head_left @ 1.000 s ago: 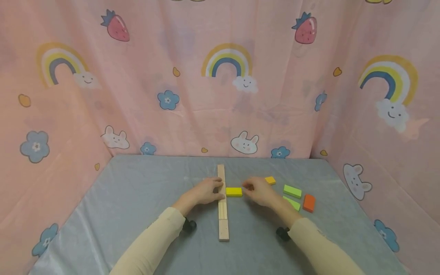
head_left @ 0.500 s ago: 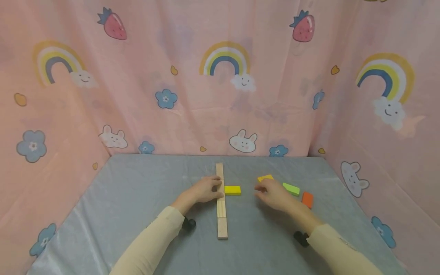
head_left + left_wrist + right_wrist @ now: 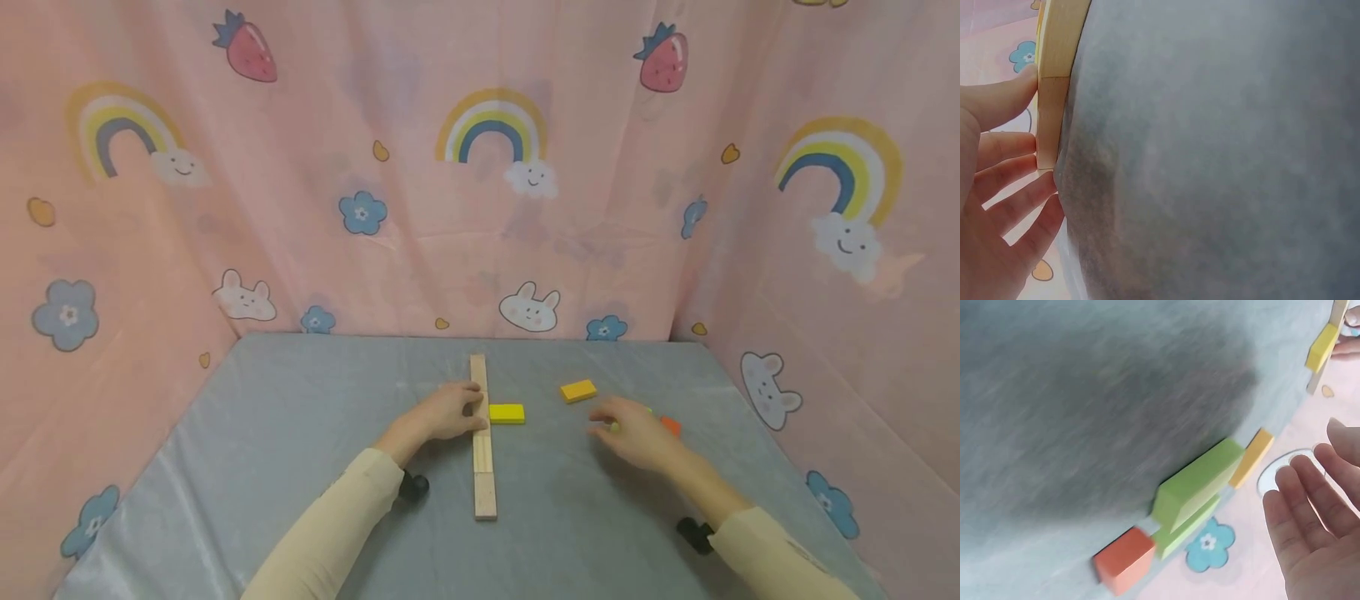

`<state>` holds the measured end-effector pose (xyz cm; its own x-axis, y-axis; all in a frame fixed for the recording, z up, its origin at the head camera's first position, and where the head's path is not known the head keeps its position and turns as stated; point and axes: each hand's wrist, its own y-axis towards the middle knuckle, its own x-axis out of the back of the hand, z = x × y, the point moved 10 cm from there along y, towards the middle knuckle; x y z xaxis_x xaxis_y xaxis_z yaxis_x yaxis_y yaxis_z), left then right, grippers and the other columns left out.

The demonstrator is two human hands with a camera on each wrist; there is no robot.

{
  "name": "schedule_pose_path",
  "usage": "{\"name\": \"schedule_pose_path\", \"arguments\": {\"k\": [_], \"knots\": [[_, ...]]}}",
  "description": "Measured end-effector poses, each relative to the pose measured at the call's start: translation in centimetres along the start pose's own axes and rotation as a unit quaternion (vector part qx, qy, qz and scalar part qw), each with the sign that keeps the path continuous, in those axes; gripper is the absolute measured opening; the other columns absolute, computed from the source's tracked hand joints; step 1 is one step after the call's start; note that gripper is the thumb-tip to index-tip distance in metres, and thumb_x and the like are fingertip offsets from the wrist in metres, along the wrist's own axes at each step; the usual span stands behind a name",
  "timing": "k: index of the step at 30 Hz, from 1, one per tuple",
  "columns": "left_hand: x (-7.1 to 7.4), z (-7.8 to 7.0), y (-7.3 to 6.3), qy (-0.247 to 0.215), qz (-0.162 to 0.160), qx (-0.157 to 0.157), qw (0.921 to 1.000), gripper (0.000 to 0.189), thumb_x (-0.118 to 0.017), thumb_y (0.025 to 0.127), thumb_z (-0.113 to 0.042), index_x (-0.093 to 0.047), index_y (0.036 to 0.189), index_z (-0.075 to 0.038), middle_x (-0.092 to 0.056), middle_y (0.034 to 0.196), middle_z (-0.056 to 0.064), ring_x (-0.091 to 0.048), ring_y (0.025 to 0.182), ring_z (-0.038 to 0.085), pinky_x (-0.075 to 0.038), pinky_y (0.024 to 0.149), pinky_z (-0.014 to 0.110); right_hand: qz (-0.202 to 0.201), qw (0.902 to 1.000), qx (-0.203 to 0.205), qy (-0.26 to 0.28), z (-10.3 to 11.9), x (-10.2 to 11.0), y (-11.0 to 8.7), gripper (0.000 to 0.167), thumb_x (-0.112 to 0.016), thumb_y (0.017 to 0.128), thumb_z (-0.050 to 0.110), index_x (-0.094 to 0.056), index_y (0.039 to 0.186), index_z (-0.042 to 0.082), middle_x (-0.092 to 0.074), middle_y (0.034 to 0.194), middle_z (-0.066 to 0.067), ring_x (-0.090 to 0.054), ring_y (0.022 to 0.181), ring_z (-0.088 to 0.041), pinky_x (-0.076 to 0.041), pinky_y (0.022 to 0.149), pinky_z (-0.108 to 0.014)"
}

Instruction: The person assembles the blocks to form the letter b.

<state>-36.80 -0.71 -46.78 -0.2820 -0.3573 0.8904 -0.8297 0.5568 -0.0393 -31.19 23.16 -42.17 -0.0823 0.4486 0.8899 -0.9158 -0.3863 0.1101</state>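
A row of plain wooden blocks lies end to end, running away from me down the middle of the grey table. My left hand touches its left side with thumb and fingertips, the fingers fairly straight in the left wrist view. Against the row's right side sits a yellow block. To the right, my right hand hovers with extended fingers and nothing in it. It partly covers two green blocks in the head view; the right wrist view shows a nearer green block and a farther green block.
An amber block lies just beyond my right hand. An orange-red block lies farther right, partly hidden by that hand. Pink patterned curtain encloses the back and sides of the grey cloth-covered table.
My right hand has moved away from the yellow block, rightward over the green blocks, uncovering the amber block. The left hand stays at the wooden row.
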Motion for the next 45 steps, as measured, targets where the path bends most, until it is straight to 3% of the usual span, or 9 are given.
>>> {"name": "schedule_pose_path", "arguments": {"k": [10, 18, 24, 39, 45], "knots": [[0.0, 0.0, 0.1, -0.003, -0.002, -0.009, 1.0000, 0.059, -0.071, 0.097, -0.035, -0.056, 0.144, -0.002, -0.048, 0.154, 0.013, -0.043, 0.142, 0.034, -0.036, 0.117, 0.046, 0.019, 0.9976, -0.066, 0.008, -3.5, 0.3, -1.2, 0.024, -0.071, 0.095, 0.013, -0.072, 0.115, -0.001, -0.069, 0.109, -0.011, -0.065, 0.105, -0.034, -0.055, 0.089, -0.055], [0.0, 0.0, 0.0, -0.001, -0.002, -0.011, 0.9999, 0.059, -0.071, 0.097, -0.035, -0.056, 0.144, -0.002, -0.048, 0.154, 0.013, -0.043, 0.142, 0.033, -0.036, 0.117, 0.045, 0.000, 0.9984, -0.057, -0.009, -4.8, 0.8, -1.9, 0.025, -0.075, 0.091, 0.012, -0.071, 0.111, -0.004, -0.069, 0.103, -0.012, -0.066, 0.097, -0.033, -0.055, 0.084, -0.055], [0.1, -0.2, -0.2, 0.004, -0.003, -0.019, 0.9998, 0.058, -0.071, 0.097, -0.034, -0.057, 0.143, -0.002, -0.049, 0.153, 0.013, -0.044, 0.141, 0.034, -0.037, 0.116, 0.046, 0.004, 0.9969, -0.077, -0.012, -6.2, 0.4, -2.5, 0.028, -0.078, 0.089, 0.013, -0.072, 0.111, -0.003, -0.070, 0.105, -0.011, -0.065, 0.099, -0.030, -0.053, 0.087, -0.055], [-0.1, 0.1, 0.1, 0.007, -0.006, -0.012, 0.9999, 0.059, -0.071, 0.097, -0.036, -0.057, 0.143, -0.002, -0.049, 0.153, 0.012, -0.044, 0.142, 0.033, -0.037, 0.116, 0.046, 0.018, 0.9943, -0.101, 0.027, -7.4, -0.1, -2.4, 0.033, -0.079, 0.088, 0.015, -0.072, 0.115, -0.003, -0.070, 0.110, -0.013, -0.065, 0.101, -0.030, -0.054, 0.088, -0.054], [-0.1, 0.1, 0.0, 0.004, -0.008, -0.011, 0.9999, 0.058, -0.071, 0.097, -0.035, -0.058, 0.143, -0.002, -0.049, 0.153, 0.013, -0.044, 0.142, 0.034, -0.036, 0.116, 0.047, 0.017, 0.9932, -0.105, 0.047, -6.8, -0.2, -1.9, 0.031, -0.078, 0.090, 0.018, -0.073, 0.116, 0.000, -0.069, 0.110, -0.011, -0.063, 0.100, -0.028, -0.053, 0.089, -0.053]]}}
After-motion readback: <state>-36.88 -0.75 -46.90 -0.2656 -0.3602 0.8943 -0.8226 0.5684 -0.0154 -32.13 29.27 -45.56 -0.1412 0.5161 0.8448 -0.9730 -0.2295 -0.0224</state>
